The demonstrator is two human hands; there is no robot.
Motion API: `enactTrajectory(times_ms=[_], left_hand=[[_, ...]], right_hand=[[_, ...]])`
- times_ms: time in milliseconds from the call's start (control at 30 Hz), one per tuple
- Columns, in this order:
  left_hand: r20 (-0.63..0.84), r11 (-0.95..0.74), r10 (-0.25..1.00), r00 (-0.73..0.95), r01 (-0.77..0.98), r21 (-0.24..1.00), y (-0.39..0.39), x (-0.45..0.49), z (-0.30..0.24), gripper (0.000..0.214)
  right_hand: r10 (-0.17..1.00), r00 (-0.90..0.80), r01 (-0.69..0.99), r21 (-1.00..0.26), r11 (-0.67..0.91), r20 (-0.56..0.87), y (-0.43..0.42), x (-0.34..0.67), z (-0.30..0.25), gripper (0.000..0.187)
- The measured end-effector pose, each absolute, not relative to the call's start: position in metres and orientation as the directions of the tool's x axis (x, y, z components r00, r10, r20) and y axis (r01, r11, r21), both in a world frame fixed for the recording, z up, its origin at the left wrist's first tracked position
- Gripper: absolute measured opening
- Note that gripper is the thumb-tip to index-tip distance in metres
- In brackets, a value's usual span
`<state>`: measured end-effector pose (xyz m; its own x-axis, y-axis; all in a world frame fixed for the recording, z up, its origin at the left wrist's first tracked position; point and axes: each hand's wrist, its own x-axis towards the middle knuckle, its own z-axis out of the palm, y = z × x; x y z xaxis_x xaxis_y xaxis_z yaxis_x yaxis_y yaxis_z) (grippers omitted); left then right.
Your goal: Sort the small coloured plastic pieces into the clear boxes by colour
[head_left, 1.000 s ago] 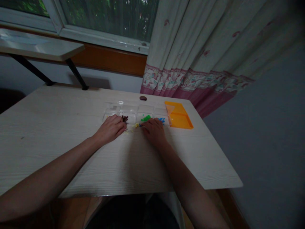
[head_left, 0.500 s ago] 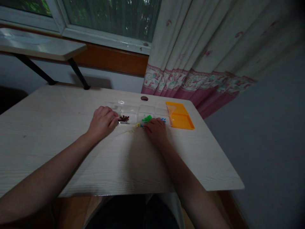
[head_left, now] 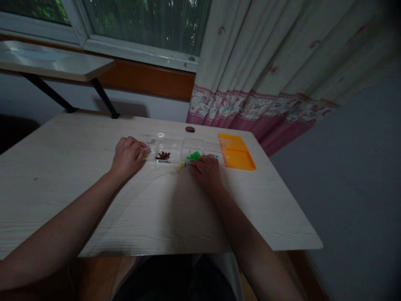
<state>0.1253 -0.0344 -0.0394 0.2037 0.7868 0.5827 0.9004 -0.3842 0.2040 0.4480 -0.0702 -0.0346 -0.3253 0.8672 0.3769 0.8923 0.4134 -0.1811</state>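
Observation:
A clear compartment box (head_left: 171,143) lies across the back of the table with small beads sorted by colour. It holds dark brown beads (head_left: 163,156), green beads (head_left: 194,156), and blue beads (head_left: 216,156) partly behind my right hand. My left hand (head_left: 128,156) is at the box's left end, fingers closed by a compartment with yellow bits (head_left: 145,155); what they hold, if anything, is hidden. In front of the box, my right hand (head_left: 206,170) pinches the end of a thin beaded string (head_left: 182,164) with yellow and blue beads. Its pale thread trails leftward on the table.
An orange open tray (head_left: 240,160) adjoins the box's right end. Behind is a dark oval hole (head_left: 190,129) in the table (head_left: 131,221). A raised shelf (head_left: 56,62) stands at back left; a curtain (head_left: 250,83) hangs at back right.
My left hand has moved left, away from the brown beads to the box's left end, uncovering yellow bits. My right hand has stayed almost still with the beaded string.

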Motion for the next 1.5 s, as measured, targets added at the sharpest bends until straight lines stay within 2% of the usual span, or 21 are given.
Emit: enactTrajectory(times_ms=[300, 467, 700, 900, 1267, 1400, 1500], left_hand=[[0.582, -0.39, 0.784, 0.218, 0.901, 0.188, -0.034, 0.126, -0.039, 0.031], [0.589, -0.45, 0.764, 0.262, 0.871, 0.197, -0.041, 0.137, -0.034, 0.028], [0.576, -0.569, 0.731, 0.367, 0.794, 0.216, -0.056, 0.16, -0.028, 0.029], [0.562, -0.62, 0.712, 0.421, 0.753, 0.222, -0.06, 0.164, -0.027, 0.027], [0.521, -0.659, 0.705, 0.48, 0.715, 0.233, -0.064, 0.168, -0.029, 0.027], [0.507, -0.661, 0.709, 0.491, 0.712, 0.235, -0.064, 0.17, -0.031, 0.029], [0.492, -0.684, 0.691, 0.529, 0.698, 0.212, -0.063, 0.172, -0.034, 0.029]], right_hand=[[0.861, -0.323, 0.887, -0.191, 0.42, 0.393, -0.068, 0.449, -0.038, 0.022], [0.857, -0.231, 0.894, -0.247, 0.373, 0.461, -0.063, 0.455, -0.034, 0.022], [0.825, 0.053, 0.933, -0.323, 0.161, 0.563, -0.057, 0.485, -0.024, 0.025], [0.818, 0.208, 0.943, -0.333, -0.021, 0.536, -0.05, 0.5, -0.029, 0.024], [0.855, 0.244, 0.948, -0.297, -0.112, 0.457, -0.049, 0.5, -0.035, 0.027], [0.862, 0.233, 0.949, -0.298, -0.1, 0.451, -0.05, 0.497, -0.032, 0.027], [0.865, 0.164, 0.957, -0.289, -0.023, 0.475, -0.054, 0.489, -0.027, 0.027]])
